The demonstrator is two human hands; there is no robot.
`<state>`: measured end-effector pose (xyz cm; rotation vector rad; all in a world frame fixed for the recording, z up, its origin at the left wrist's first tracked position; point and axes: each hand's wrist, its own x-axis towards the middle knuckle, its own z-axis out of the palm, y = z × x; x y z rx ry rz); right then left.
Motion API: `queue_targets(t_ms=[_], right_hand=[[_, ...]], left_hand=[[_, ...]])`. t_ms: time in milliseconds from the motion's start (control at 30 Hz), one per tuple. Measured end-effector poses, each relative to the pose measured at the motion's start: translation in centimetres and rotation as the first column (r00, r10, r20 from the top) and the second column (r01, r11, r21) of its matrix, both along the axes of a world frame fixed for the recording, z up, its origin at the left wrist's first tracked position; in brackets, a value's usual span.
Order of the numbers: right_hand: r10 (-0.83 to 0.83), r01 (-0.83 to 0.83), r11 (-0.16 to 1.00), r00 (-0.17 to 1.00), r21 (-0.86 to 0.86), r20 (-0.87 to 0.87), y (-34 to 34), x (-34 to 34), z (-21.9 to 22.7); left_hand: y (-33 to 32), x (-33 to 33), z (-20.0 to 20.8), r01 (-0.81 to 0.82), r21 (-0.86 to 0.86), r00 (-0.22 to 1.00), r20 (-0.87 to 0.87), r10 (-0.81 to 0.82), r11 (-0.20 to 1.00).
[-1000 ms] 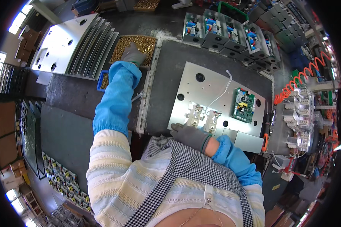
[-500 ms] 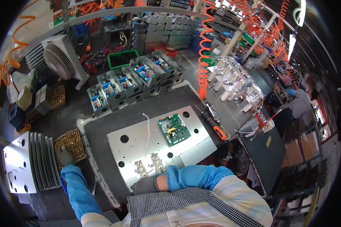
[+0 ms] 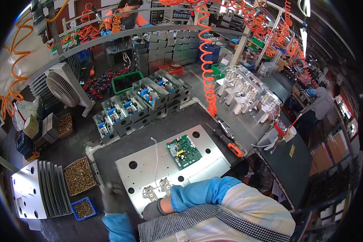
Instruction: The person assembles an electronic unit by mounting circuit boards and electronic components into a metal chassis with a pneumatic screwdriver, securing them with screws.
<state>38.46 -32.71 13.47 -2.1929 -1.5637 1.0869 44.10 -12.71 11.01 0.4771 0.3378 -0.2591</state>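
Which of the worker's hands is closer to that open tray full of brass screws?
Left. The left hand, gloved and blurred, is just right of the tray of brass screws, near its lower corner. The right hand rests farther right, at the metal plate's near edge.

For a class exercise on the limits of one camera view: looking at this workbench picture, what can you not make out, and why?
Head view:
- Left hand: motion-blurred, so its grip and any contents cannot be told.
- Right hand: at the metal plate edge; palm side hidden, so its grip stays unclear.
- Two small brackets: glare washes out detail.
- Green circuit board: parts too small.
- Tray of brass screws: single pieces too small.
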Motion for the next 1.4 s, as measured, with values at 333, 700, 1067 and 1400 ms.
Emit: queue_targets(t_ms=[333,700,1067,1400], right_hand=[[0.035,-0.035,0.999,0.999,0.005,0.023,-0.3,-2.0,-3.1],[-0.966,0.752,0.245,0.140,0.612,0.216,-34.5,10.6,13.1],[-0.829,0.937,-0.331,-0.345,0.109,0.441,-56.1,13.8,-7.0],[-0.859,0.926,-0.145,0.058,0.350,-0.509,-52.3,18.1,4.5]], left_hand=[[-11.5,-5.5,0.3,-0.007,0.844,1.000,0.002,0.010,0.537],[-12.1,-6.0,-2.4,-0.132,0.808,0.991,0.084,0.109,0.575],[-10.3,-6.6,-2.7,-0.074,0.826,0.996,0.035,0.080,0.558],[-11.9,-5.9,-2.6,-0.136,0.725,0.988,0.052,0.143,0.675]])
